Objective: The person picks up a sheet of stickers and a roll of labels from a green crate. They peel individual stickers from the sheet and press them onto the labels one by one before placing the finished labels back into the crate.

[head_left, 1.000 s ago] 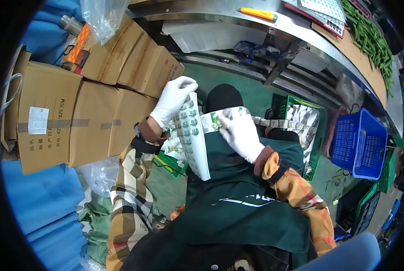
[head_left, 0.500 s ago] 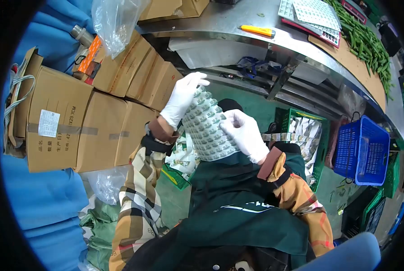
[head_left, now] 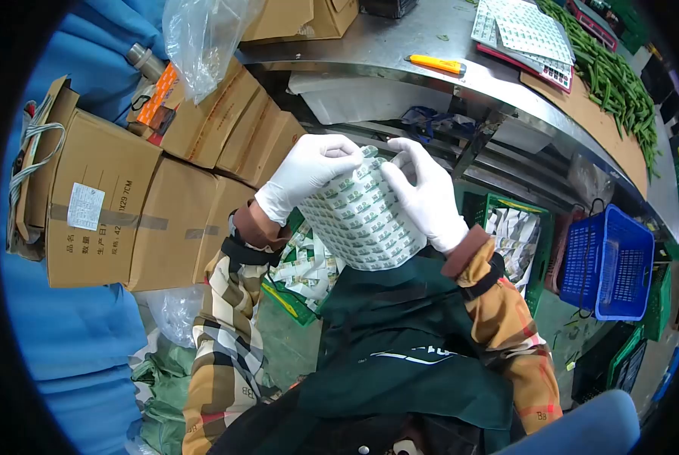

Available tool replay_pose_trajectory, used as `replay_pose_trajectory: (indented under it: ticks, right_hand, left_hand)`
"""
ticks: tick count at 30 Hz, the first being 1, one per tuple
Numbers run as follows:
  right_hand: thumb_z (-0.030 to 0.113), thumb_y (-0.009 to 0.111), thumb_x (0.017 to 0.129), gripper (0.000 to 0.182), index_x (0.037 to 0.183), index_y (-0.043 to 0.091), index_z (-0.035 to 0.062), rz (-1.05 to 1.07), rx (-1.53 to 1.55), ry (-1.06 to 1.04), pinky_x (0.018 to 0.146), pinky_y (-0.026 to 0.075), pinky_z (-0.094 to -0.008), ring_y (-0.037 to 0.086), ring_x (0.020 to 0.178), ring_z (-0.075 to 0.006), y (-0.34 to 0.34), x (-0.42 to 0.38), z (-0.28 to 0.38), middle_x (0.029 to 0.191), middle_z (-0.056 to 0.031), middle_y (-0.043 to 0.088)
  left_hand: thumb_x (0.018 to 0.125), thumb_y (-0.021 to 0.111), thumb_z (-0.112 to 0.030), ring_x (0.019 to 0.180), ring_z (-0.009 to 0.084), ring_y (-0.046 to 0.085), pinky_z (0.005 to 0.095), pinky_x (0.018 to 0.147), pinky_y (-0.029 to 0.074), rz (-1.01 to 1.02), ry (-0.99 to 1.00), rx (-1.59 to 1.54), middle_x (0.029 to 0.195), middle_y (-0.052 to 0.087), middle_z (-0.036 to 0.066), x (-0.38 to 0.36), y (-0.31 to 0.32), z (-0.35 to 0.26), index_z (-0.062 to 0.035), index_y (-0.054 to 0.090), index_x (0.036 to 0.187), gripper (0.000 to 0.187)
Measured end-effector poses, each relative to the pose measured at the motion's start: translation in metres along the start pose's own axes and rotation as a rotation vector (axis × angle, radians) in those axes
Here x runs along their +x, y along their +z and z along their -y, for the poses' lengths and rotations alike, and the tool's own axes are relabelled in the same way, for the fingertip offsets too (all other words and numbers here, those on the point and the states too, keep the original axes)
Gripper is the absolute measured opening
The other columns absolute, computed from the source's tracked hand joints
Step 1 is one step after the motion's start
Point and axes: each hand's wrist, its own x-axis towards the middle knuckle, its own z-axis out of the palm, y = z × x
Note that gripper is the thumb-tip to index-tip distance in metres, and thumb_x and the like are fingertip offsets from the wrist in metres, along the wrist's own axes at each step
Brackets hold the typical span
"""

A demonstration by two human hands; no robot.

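A curved sheet of stickers (head_left: 370,220), white with rows of small green-printed labels, stands over my lap between my hands. My left hand (head_left: 305,173), in a white glove, is closed on its upper left edge, fingers bent over the top. Also gloved in white, my right hand (head_left: 429,193) pinches the upper right edge, its thumb along the sheet and its fingertips near the top corner. A few labels at the top edge stick up between the hands. The fingertips' exact hold is partly hidden.
Green crates (head_left: 542,227) with printed strips stand right and left of my knees. Cardboard boxes (head_left: 176,220) are stacked at left. On the steel table (head_left: 339,57) lie a yellow cutter (head_left: 435,64), more sticker sheets (head_left: 533,32) and green beans (head_left: 620,91). A blue basket (head_left: 608,262) stands at right.
My left hand has moved slightly right and down along the sheet's top. My right hand has risen to the upper right edge, and the sheet now faces me more broadly.
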Motion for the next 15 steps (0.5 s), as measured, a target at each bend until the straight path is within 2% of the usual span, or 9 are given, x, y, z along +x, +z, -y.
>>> replay_pose_trajectory:
  ticks: [2, 5, 6, 8, 9, 11, 15]
  right_hand:
    - [0.028, 0.068, 0.089, 0.033, 0.112, 0.06, 0.0075, -0.059, -0.309, -0.11, 0.062, 0.05, -0.0304, 0.064, 0.067, -0.0206, 0.004, 0.006, -0.004, 0.078, -0.0082, 0.064]
    - [0.032, 0.07, 0.087, 0.029, 0.106, 0.061, 0.0111, -0.094, -0.318, -0.201, 0.058, 0.05, -0.0328, 0.063, 0.062, -0.0268, 0.009, 0.009, -0.014, 0.071, -0.0101, 0.063]
    - [0.029, 0.069, 0.088, 0.022, 0.1, 0.063, 0.0119, -0.098, -0.298, -0.224, 0.054, 0.05, -0.034, 0.063, 0.058, -0.0288, 0.01, 0.01, -0.014, 0.069, -0.0108, 0.062]
    - [0.027, 0.068, 0.089, 0.018, 0.097, 0.064, 0.0121, -0.145, -0.264, -0.316, 0.053, 0.049, -0.0343, 0.063, 0.057, -0.0295, 0.014, 0.012, -0.018, 0.067, -0.0106, 0.062]
    - [0.026, 0.068, 0.089, 0.016, 0.096, 0.064, 0.0122, -0.168, -0.247, -0.36, 0.052, 0.049, -0.0345, 0.063, 0.057, -0.0299, 0.016, 0.013, -0.02, 0.067, -0.0104, 0.062]
    - [0.025, 0.067, 0.089, 0.013, 0.092, 0.064, 0.0122, -0.17, -0.27, -0.357, 0.052, 0.049, -0.0349, 0.063, 0.057, -0.0302, 0.017, 0.012, -0.021, 0.067, -0.0107, 0.062]
    - [0.024, 0.068, 0.089, 0.013, 0.088, 0.063, 0.0123, -0.183, -0.279, -0.36, 0.05, 0.048, -0.0357, 0.063, 0.056, -0.0299, 0.019, 0.011, -0.022, 0.065, -0.0109, 0.061]
  left_hand:
    - [0.086, 0.066, -0.013, 0.073, 0.0034, 0.057, 0.0202, 0.068, 0.046, -0.017, 0.02, 0.02, 0.078, 0.067, -0.001, -0.002, 0.006, -0.007, -0.0007, 0.07, 0.089, 0.014]
    - [0.086, 0.065, -0.013, 0.073, 0.0034, 0.057, 0.02, 0.068, 0.046, -0.023, 0.046, 0.019, 0.077, 0.066, -0.001, -0.002, 0.01, -0.01, -0.001, 0.07, 0.088, 0.013]
    - [0.086, 0.065, -0.013, 0.074, 0.0037, 0.057, 0.0202, 0.069, 0.046, -0.011, 0.018, 0.01, 0.077, 0.066, -0.001, -0.003, 0.01, -0.012, -0.0011, 0.07, 0.089, 0.013]
    - [0.086, 0.065, -0.013, 0.075, 0.0044, 0.058, 0.0206, 0.07, 0.047, 0.015, -0.041, -0.007, 0.078, 0.066, -0.001, -0.005, 0.009, -0.015, -0.0012, 0.07, 0.089, 0.013]
    - [0.086, 0.065, -0.013, 0.075, 0.0049, 0.058, 0.0209, 0.071, 0.047, -0.004, -0.01, -0.016, 0.079, 0.067, 0.0, -0.004, 0.01, -0.013, -0.0009, 0.069, 0.089, 0.013]
    - [0.086, 0.065, -0.012, 0.076, 0.0058, 0.059, 0.0215, 0.072, 0.048, -0.043, 0.053, -0.036, 0.08, 0.067, 0.001, -0.001, 0.014, -0.007, -0.0003, 0.069, 0.09, 0.013]
    - [0.088, 0.065, -0.01, 0.083, 0.0059, 0.058, 0.0206, 0.077, 0.046, -0.019, 0.058, -0.106, 0.084, 0.065, 0.0, -0.003, 0.017, -0.01, 0.0, 0.067, 0.093, 0.012]
